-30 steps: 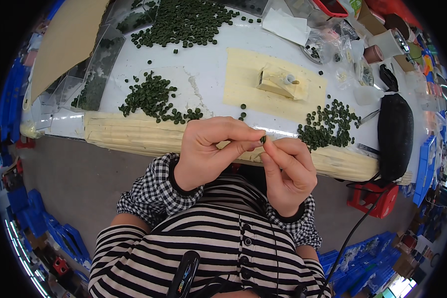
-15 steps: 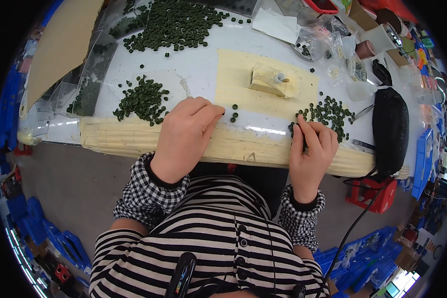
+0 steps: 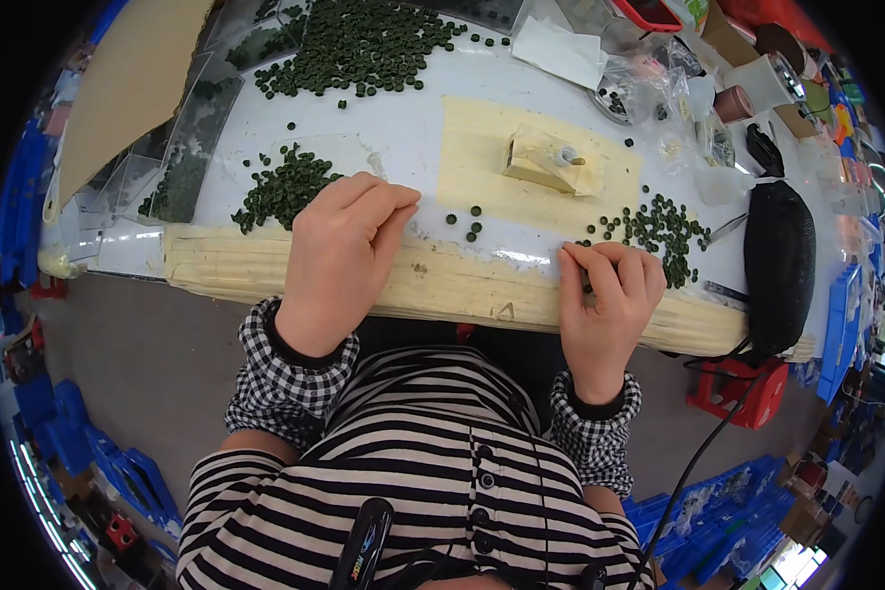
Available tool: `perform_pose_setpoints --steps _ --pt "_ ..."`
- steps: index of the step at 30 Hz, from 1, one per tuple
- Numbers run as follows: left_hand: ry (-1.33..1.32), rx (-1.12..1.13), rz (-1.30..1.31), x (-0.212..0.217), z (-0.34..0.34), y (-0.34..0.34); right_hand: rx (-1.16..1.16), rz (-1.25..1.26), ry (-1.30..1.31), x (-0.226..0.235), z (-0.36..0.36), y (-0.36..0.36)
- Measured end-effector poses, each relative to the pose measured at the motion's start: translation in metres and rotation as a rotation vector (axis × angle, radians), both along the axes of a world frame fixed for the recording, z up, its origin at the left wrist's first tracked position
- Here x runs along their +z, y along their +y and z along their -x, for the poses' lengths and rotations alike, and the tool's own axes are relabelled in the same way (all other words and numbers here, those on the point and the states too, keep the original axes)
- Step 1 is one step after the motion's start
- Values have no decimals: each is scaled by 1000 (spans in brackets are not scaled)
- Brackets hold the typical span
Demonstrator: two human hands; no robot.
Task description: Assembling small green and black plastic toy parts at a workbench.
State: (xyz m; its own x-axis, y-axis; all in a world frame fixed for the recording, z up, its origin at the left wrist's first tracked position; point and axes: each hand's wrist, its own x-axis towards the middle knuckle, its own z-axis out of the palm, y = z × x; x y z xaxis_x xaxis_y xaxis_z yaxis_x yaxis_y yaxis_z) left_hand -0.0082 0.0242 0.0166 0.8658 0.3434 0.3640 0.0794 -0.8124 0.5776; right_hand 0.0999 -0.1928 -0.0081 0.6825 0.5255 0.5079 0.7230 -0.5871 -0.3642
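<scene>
The left hand (image 3: 339, 261) is over the front edge of the worktop (image 3: 413, 118), palm down, its thumb and index fingertips drawn nearly together. Whether that grip has hold of anything cannot be told, since the fingers cover the spot. Just beyond its wrist side lies a heap of small dark green round pieces (image 3: 283, 187), partly covered by the back of the hand.

The right hand (image 3: 610, 305) is at the same edge, fingers curled, the thumb and index fingertips close to each other. Something dark shows in the hollow behind them, but whether this grip holds a piece cannot be told. Near its fingers, a looser scatter of green pieces (image 3: 659, 231) spreads toward a long black bag (image 3: 780, 265).

Between the 2 hands, 3 loose green pieces (image 3: 473, 231) lie on the white surface, nearer to the left fingertips. The biggest heap of green pieces (image 3: 364, 44) is at the far side, beside clear trays (image 3: 202, 128) and a sheet of cardboard (image 3: 128, 84).

A cream block (image 3: 541, 169) with a short peg stands on a pale yellow sheet (image 3: 467, 128), and a folded white paper (image 3: 559, 51) lies beyond it. Below the bag is 1 red stool (image 3: 757, 393).
</scene>
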Motion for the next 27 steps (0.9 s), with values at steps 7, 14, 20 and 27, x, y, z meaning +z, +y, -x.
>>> perform_pose_setpoints --steps 7,14,20,27 --pt "169 12 -15 15 22 14 -20 -37 4 0 -2 2" --pt "143 -7 -104 6 15 8 18 -85 35 6 5 6" --pt "98 -34 -137 7 12 4 73 -200 117 8 9 6" --pt "118 -70 -250 8 13 5 139 -309 251 13 14 8"
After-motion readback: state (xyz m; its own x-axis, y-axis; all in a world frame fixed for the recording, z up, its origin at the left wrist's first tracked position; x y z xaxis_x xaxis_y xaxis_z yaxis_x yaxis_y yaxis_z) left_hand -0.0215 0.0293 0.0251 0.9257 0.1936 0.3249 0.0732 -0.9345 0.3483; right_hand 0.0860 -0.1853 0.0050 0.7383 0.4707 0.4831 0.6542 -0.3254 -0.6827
